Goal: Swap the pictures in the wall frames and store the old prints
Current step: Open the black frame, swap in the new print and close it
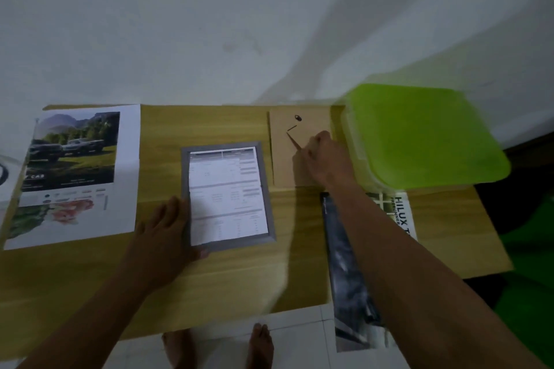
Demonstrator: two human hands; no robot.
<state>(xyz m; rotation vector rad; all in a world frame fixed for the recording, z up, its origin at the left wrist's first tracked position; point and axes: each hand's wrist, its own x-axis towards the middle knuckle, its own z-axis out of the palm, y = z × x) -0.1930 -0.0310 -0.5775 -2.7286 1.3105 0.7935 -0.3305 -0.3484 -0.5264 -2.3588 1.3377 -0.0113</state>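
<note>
A grey picture frame [266,189] lies flat at the middle of the wooden table [150,278], with a white printed sheet [227,195] inside it. My left hand [168,231] rests on the frame's left edge, thumb under its lower corner. To the right lies the brown backing board [281,165] with a black hanger and a stand on it. My right hand [323,159] lies on the board, fingers curled at its stand. A car print [75,171] lies at the far left.
A clear box with a green lid [425,135] stands at the back right, over a "HILUX" print [404,216]. A dark glossy print [347,272] hangs over the table's front edge under my right forearm. A white wall rises behind the table. Bare feet [260,344] stand on white tiles below.
</note>
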